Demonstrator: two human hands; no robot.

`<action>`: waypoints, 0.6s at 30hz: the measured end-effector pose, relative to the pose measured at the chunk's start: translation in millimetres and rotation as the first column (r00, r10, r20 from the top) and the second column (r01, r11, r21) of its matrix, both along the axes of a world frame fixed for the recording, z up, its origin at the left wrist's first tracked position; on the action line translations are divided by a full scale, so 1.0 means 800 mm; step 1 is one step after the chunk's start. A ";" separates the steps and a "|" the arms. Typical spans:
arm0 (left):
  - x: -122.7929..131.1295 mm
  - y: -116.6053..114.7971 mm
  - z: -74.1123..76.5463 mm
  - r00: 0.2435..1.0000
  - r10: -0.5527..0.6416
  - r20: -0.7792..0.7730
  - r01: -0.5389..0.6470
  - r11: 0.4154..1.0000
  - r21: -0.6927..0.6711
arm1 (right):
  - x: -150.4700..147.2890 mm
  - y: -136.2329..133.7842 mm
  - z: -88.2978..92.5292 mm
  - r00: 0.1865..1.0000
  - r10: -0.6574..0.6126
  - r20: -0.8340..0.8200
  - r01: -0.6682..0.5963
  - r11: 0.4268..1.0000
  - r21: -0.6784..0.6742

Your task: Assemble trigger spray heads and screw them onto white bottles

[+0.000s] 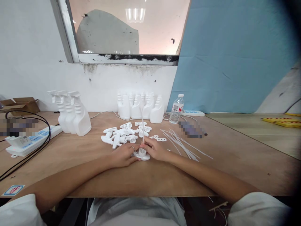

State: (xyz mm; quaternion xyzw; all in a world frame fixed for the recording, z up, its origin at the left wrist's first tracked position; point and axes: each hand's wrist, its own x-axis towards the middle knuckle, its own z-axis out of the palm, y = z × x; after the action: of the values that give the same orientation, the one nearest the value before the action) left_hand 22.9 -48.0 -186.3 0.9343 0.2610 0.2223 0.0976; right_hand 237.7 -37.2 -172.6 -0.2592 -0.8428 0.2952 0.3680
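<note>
Near the table's front edge, my left hand (125, 154) is closed around a white trigger spray head (144, 157), which lies with its collar facing up. My right hand (154, 148) pinches a thin white dip tube (143, 127) that stands upright over the collar; its lower end is hidden by my fingers. Just beyond my hands lies a pile of white spray heads (121, 133). Several small white ring washers (160, 138) are by my right hand. Farther right, loose dip tubes (182, 142) are spread on the wood.
Three bottles with spray heads (80, 121) stand at left, and several bottles without heads (156, 111) stand along the wall. A water bottle (176, 110) is right of them. A power strip (35, 140) and black cables (48, 141) lie at far left.
</note>
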 end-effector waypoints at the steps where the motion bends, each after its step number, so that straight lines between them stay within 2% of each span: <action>1: 0.000 0.000 0.000 1.000 -0.002 0.004 0.002 1.000 -0.009 | 0.000 0.000 0.001 1.000 0.006 0.005 -0.006 1.000 0.002; 4: 0.000 0.000 0.000 1.000 0.001 0.012 0.000 0.999 -0.032 | -0.001 0.000 0.005 0.999 0.024 0.031 -0.025 0.999 0.024; 7: 0.002 -0.004 0.000 0.999 0.013 0.038 -0.011 0.997 -0.070 | 0.000 -0.001 0.010 0.999 0.035 0.038 -0.033 0.998 -0.050; 9: 0.004 -0.007 0.002 0.995 0.044 0.087 -0.031 0.989 -0.144 | 0.004 -0.001 0.013 0.999 0.023 0.042 -0.020 0.997 -0.079; 11: 0.006 -0.009 0.006 0.983 0.102 0.152 -0.058 0.962 -0.268 | 0.011 0.001 0.016 0.998 -0.023 0.052 0.024 1.000 -0.018; 13: 0.010 -0.008 0.015 0.961 0.169 0.220 -0.066 0.909 -0.411 | 0.021 0.004 0.022 0.992 -0.120 0.035 0.114 0.984 0.136; 15: 0.015 -0.003 0.030 0.938 0.222 0.266 -0.045 0.839 -0.542 | 0.034 0.008 0.031 0.981 -0.192 0.031 0.166 0.910 0.379; 16: 0.018 0.001 0.038 0.932 0.234 0.277 -0.025 0.803 -0.595 | 0.041 0.010 0.036 0.977 -0.207 0.057 0.147 0.838 0.526; 18: 0.029 0.013 0.057 0.928 0.229 0.294 0.031 0.738 -0.674 | 0.053 0.015 0.047 0.959 -0.223 0.177 0.007 0.639 0.769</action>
State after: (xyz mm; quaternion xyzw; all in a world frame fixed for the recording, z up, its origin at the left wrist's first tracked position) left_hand 46.4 -37.9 -140.8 0.7648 0.3509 0.2853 0.4589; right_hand 280.0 -25.3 -134.6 -0.1698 -0.9099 -0.1462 0.3491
